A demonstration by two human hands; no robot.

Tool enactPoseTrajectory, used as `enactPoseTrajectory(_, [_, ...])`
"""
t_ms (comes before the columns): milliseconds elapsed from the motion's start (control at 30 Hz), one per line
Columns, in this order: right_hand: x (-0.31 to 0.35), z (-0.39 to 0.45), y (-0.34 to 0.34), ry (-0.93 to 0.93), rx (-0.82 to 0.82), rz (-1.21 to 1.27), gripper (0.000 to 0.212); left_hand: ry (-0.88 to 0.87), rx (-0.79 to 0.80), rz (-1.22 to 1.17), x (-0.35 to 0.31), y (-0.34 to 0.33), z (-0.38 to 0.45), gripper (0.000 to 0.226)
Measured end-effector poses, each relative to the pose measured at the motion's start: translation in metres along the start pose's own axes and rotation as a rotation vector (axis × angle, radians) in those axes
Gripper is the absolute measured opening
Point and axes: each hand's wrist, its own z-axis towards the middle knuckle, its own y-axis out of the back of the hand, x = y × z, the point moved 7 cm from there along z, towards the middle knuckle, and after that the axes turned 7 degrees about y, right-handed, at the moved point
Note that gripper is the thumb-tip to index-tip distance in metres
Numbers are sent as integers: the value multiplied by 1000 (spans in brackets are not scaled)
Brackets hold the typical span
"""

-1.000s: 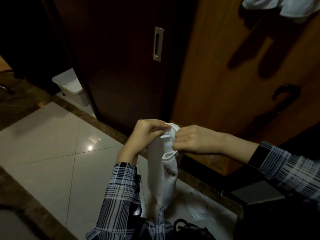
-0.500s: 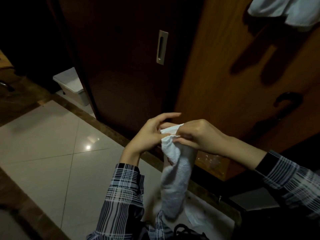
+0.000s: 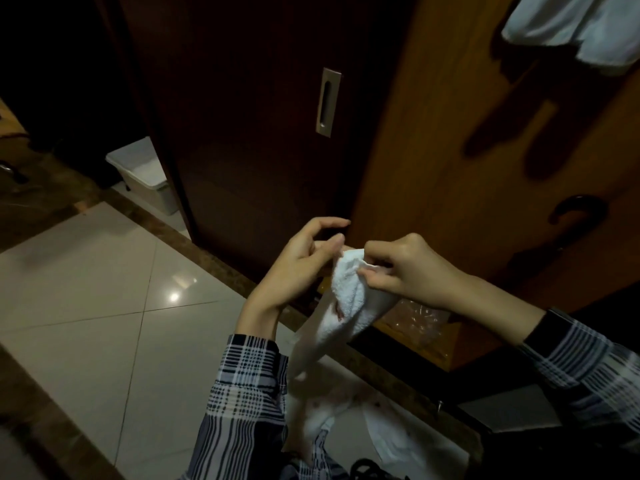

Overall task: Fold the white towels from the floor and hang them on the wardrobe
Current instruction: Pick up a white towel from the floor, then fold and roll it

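I hold a small white towel (image 3: 349, 306) in front of the wardrobe (image 3: 433, 150), its length hanging down toward the floor. My right hand (image 3: 405, 271) pinches the towel's top corner. My left hand (image 3: 298, 265) touches the same top edge with thumb and fingers, the other fingers loosely curled. A white towel (image 3: 571, 26) hangs over the orange wardrobe door at the top right. More white cloth (image 3: 391, 441) lies on the floor below my arms.
A dark sliding door (image 3: 249, 133) with a metal recessed handle (image 3: 327, 102) stands left of the orange door, which has a dark curved handle (image 3: 578, 209). A white lidded bin (image 3: 142, 174) sits at the left. Pale floor tiles (image 3: 86, 289) spread left.
The towel has risen and bunched at the top. My left hand loosened and shifted its hold on the top edge while my right hand kept pinching the corner.
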Motion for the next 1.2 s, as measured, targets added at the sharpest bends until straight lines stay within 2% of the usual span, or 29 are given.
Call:
enactPoseTrajectory(100, [3,3,2,19,-18,30,27,26,73,18,-1,0,-2,64])
enactPoseTrajectory(167, [3,4,1,24,-34,33,21,17,51,52,-1,3,-2,69])
enactPoseTrajectory(267, [3,4,1,75,-73,-39,26,-23,-15,69,-3,9,-2,64])
enactPoseTrajectory(367, [8,-1,7,179,-129,-247,32,-76,-40,116,-8,11,-3,60])
enactPoseTrajectory(433, [1,-5,16,154,-154,-337,39,-112,-42,155,-10,12,-5,57])
enactPoseTrajectory(500, [-11,-8,20,92,-84,-288,45,-135,-59,182,-11,13,-4,54])
enactPoseTrajectory(600, [-24,-14,20,73,0,-235,42,-147,-68,227,-10,10,-2,51])
enactPoseTrajectory(800, [-24,-17,21,-26,-107,-48,29,-221,-131,327,-19,10,-3,45])
enactPoseTrajectory(967, [-17,-22,24,-5,-152,-53,19,-277,-141,334,-27,10,-9,44])
enactPoseTrajectory(1000, [-20,-22,26,-50,-152,-19,23,-287,-142,334,-28,10,-9,44])
enactPoseTrajectory(1067, [-24,-21,26,-123,-113,-2,49,-297,-144,347,-28,7,-8,43])
enactPoseTrajectory(1100, [-23,-20,26,-113,-90,-40,51,-300,-144,353,-27,5,-8,42])
enactPoseTrajectory(1200, [-19,-18,29,-76,-87,-33,33,-328,-150,341,-29,3,-8,43])
